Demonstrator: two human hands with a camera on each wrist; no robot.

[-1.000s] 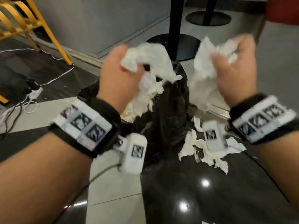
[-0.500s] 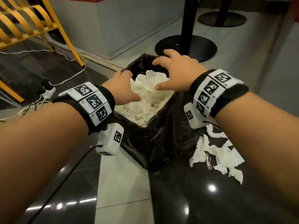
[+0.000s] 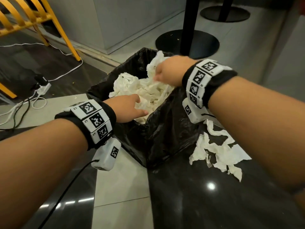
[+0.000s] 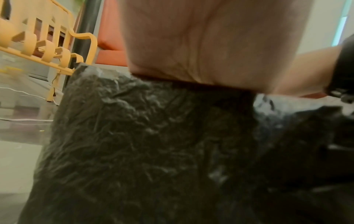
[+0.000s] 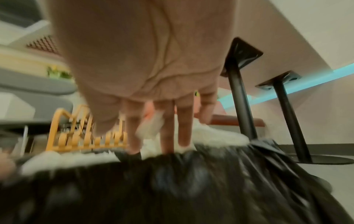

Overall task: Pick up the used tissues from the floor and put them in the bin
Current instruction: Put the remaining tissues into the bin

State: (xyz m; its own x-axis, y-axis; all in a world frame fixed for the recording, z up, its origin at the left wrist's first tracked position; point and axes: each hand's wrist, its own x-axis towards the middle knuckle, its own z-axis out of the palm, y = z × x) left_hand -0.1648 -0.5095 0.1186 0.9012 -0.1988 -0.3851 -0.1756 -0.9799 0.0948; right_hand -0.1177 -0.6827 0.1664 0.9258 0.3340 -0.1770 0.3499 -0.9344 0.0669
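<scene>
Floor tissues (image 3: 219,151) below right hand (image 3: 171,71)

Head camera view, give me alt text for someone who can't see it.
Two bare hands, left hand and right hand, press white crumpled tissues into a black-bagged bin; more torn white tissues lie on the dark glossy floor beside it.

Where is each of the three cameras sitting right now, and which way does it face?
Head: above, looking down at the bin; both forearms, left hand and right hand show.
Left wrist: low beside the bin's outer wall; only the palm shows.
Right wrist: at the rim, facing the tissues in the bin; palm and straight fingers show.
Shared: all three see the black liner.
</scene>
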